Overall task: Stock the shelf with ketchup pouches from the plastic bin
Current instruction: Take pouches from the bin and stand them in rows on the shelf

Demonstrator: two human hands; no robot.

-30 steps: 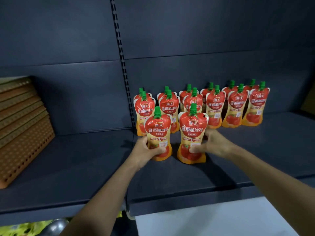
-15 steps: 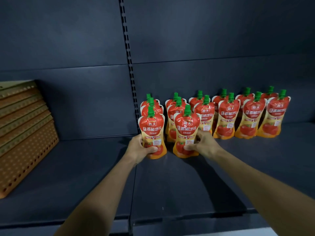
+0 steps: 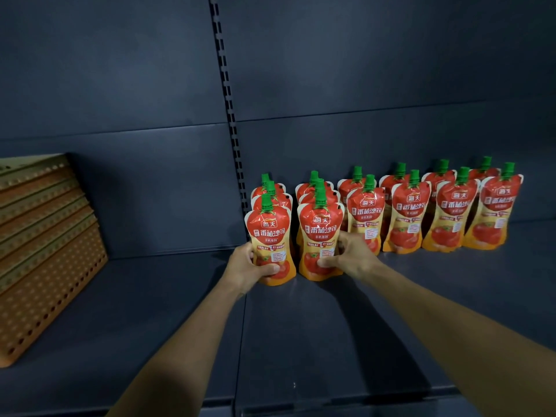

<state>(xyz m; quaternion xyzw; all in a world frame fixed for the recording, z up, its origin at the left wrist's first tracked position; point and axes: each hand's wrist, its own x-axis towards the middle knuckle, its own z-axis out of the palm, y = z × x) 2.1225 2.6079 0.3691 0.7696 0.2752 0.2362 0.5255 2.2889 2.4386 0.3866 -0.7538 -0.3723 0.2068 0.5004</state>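
Two ketchup pouches are being held upright on a dark shelf (image 3: pixel 301 341), at the near end of the two leftmost columns of stock. The left pouch (image 3: pixel 272 233), red and orange with a green cap, is being gripped low on its body by the left hand (image 3: pixel 245 267); the thumb is being pressed across the front and the fingers are being curled round its left edge. The right pouch (image 3: pixel 320 233), just beside it and a little apart, is being gripped by the right hand (image 3: pixel 352 257) from its right side, with the thumb being laid on the lower front. Both bases appear to be touching the shelf.

Behind each held pouch, two more are being lined up toward the back panel (image 3: pixel 391 70). To the right, further pouches (image 3: pixel 412 212) are being displayed in four columns, two deep, close to that panel. The panel is being divided by a slotted upright (image 3: pixel 225 85) just left of the stock. At the left end of the shelf, well apart from the pouches, a stack of orange perforated panels (image 3: pixel 45 251) is being leaned against the back.
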